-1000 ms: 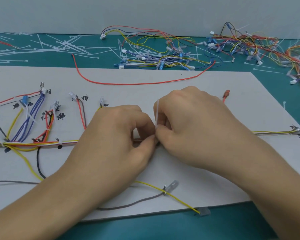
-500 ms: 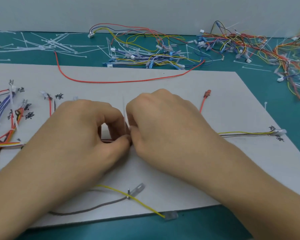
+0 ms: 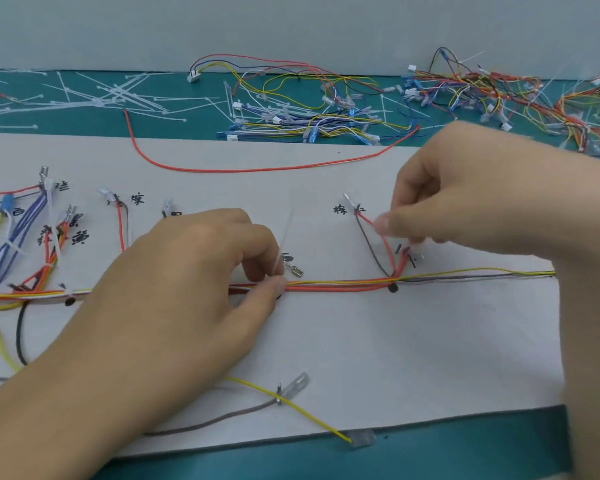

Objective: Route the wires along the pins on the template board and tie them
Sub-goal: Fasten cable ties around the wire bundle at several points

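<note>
Surface: teal mat (image 3: 465, 455) under a white template board (image 3: 361, 358), hand-lettered in black.
Nearest, below the pinch: yellow wire (image 3: 312, 418) and brown wire (image 3: 222, 416) meeting at a pin (image 3: 278, 393); clear sleeve on the yellow end, lying over the board's near edge.
Left hand (image 3: 194, 289): thumb and forefinger closed on a cable tie (image 3: 284, 237) right where it meets the wire bundle (image 3: 340, 284); tail of the tie standing up out of the pinch, blurred.
Wire bundle: red, orange, yellow and darker strands, lying flat along the board to both sides of the pinch; passing a black dot (image 3: 392, 288) to the right of it.
Metal terminal (image 3: 297, 271): just right of the pinch, above the bundle, apart from the fingers.
Right hand (image 3: 465, 195): raised well to the right of the pinch and beyond it, fingers curled, thumb tip toward the forefinger over a red branch wire (image 3: 386, 245) (too blurred to say whether anything is held).
Left of the pinch: blue-and-white wires (image 3: 14, 244) with red and orange branches, bound with white ties.
Beyond the pinch: long red wire (image 3: 257, 169) looping across the board's far edge.
Farther: loose ties (image 3: 118, 95) off to the left, tangled harnesses (image 3: 309, 112) straight beyond and to the right, all on the mat.
Background: plain grey wall (image 3: 291, 26).
</note>
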Motion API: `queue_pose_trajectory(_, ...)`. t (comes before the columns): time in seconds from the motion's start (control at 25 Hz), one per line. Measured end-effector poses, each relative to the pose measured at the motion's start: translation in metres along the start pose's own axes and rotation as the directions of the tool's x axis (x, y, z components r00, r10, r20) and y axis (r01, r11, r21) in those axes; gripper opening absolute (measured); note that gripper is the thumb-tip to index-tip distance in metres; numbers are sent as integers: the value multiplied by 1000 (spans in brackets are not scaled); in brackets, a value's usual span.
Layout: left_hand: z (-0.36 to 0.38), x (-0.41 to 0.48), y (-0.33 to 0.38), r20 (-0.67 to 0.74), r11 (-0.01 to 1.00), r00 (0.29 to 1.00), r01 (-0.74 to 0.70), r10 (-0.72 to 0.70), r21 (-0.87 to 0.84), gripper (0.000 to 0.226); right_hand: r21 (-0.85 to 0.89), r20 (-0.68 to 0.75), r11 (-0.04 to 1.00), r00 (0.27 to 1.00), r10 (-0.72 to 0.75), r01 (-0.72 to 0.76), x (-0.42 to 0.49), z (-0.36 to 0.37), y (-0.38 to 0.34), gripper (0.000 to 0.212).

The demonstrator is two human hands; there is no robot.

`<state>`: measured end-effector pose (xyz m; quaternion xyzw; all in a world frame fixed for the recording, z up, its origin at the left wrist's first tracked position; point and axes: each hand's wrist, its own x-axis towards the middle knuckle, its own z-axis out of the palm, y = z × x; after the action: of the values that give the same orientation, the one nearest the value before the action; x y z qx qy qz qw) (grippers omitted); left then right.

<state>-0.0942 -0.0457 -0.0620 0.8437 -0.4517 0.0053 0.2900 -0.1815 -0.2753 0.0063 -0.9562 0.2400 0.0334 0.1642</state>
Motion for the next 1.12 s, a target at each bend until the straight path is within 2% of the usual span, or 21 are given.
queue_pose_trajectory(0.2,1,1,0,32,1000,999,-13,13,1,8,-82,175,994,981,89,-76,1,4,2,28)
queue_pose_trajectory(0.48,-1,3,0,99,999,995,-17,22,-50,8,-66,134,996,989,61,-52,0,8,3,12)
queue_pose_trajectory(0.6,0,4,0,95,999,995,-8,12,-42,14,-131,67,991,998,22,-13,-3,11,0,17)
queue_pose_trajectory(0.8,-1,4,-1,93,999,995,30,-27,-37,16,-226,-92,974,996,-18,-4,-13,29,-2,14)
queue_pose_trajectory(0.96,0,4,-2,76,999,997,24,-22,-26,18,-185,-210,982,978,-18,-21,-24,52,4,17)
queue_pose_trajectory(1.12,1,4,-4,69,999,997,25,-23,-32,18,-187,-256,982,966,-31,-18,-25,55,3,20)
